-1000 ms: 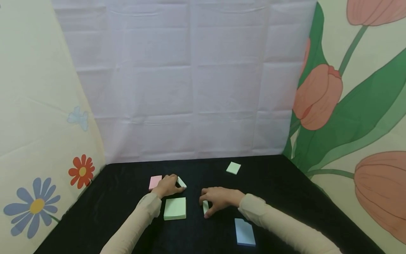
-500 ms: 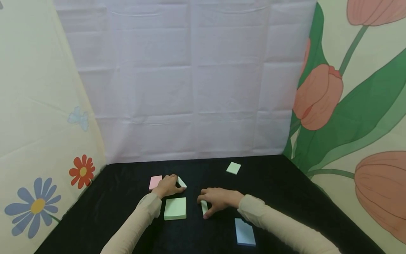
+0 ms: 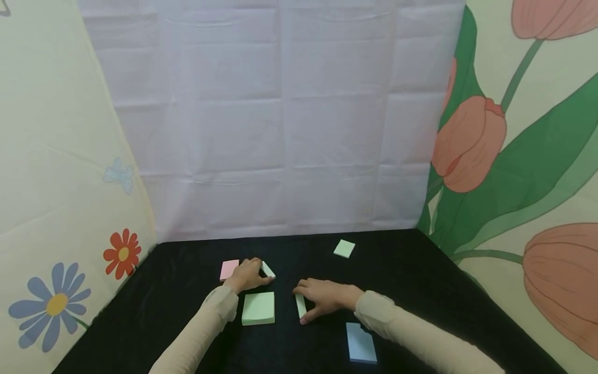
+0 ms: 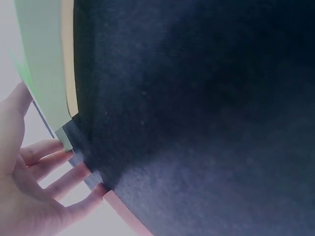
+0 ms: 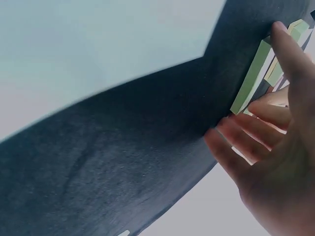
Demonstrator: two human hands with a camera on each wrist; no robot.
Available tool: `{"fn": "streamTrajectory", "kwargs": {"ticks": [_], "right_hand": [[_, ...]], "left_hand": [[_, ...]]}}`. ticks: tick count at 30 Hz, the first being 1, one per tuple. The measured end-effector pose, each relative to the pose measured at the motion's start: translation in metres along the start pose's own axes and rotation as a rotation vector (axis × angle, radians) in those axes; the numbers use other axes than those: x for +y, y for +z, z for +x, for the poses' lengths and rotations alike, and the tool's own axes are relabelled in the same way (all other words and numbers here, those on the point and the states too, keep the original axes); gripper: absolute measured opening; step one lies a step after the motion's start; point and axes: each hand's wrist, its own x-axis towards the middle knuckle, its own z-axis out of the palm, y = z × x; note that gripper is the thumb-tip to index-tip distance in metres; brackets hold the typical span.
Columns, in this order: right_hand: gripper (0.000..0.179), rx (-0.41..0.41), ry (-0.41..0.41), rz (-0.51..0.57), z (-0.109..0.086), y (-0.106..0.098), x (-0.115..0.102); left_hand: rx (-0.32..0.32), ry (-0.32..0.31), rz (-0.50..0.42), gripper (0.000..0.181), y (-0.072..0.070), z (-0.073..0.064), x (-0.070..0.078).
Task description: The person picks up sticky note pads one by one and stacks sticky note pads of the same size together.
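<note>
head view: one black-covered bench [image 3: 402,291]; on it, one left hand [image 3: 246,275], digits curled about a first narrow pad [image 3: 268,269], pale green, toward the far side; one pink pad [image 3: 229,269], flat, just beside that hand on its outer side; one right hand [image 3: 324,295], which pinched a second narrow pad [image 3: 300,305], pale green, thumb at the near end and fingers at the far end; one thick green pad [image 3: 258,308], which lay nearer the wearer than the left hand; one blue pad [image 3: 361,343], near the right sleeve [image 3: 411,330]; one small pale green pad [image 3: 344,248], well apart at the back. left wrist view: fingertips bent, the first narrow pad mostly hidden at the index finger; the thumb's contact could not be made out; a pink edge showed near the little finger. right wrist view: the second narrow pad spanned from thumb to index finger, the other fingers free of it. step in hand, as judged: gripping the two narrow pads, whether for lifting or setting down could not be told. next move, as judged: it called for a steady end-to-end pinch and a path clear of the thick green pad.
</note>
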Motion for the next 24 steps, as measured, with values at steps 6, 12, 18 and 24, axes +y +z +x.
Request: {"fn": "streamTrajectory", "kwargs": {"ticks": [6, 12, 18, 24], "right_hand": [[0.073, 0.02, 0.002, 0.007, -0.006, 0.004, 0.004], [0.074, 0.02, 0.03, 0.007, -0.011, 0.005, 0.004], [0.074, 0.033, 0.033, 0.017, -0.012, 0.007, 0.004], [0.073, 0.058, 0.041, 0.046, -0.012, 0.009, 0.006]], "left_hand": [[-0.006, -0.008, -0.002, 0.044, 0.001, 0.0, -0.001], [-0.005, -0.009, 0.008, 0.046, 0.0, -0.002, 0.0], [-0.003, -0.014, -0.002, 0.045, -0.001, -0.004, 0.0], [0.004, -0.006, 0.006, 0.044, -0.003, -0.002, 0.0]]}}
